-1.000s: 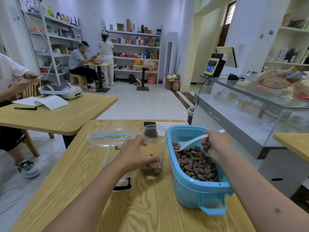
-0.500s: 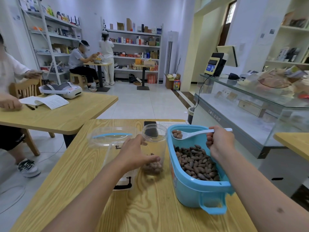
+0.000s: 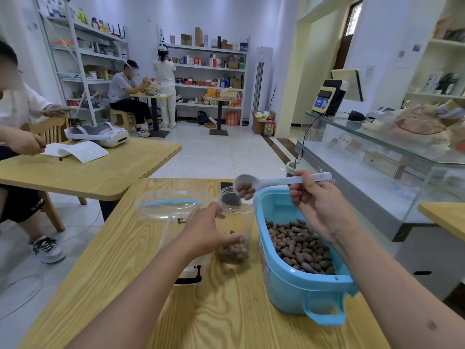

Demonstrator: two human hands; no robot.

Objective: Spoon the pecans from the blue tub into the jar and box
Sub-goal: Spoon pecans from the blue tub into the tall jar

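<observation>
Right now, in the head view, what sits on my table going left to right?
Clear box → left hand, gripping the jar → jar with pecans at its bottom → blue tub of pecans → right hand, holding the spoon tipped over the jar's mouth.

My right grip lifted the spoon out of the blue tub and swung it left. Spoon bowl now tips over the jar mouth, pecans sliding off it.
</observation>
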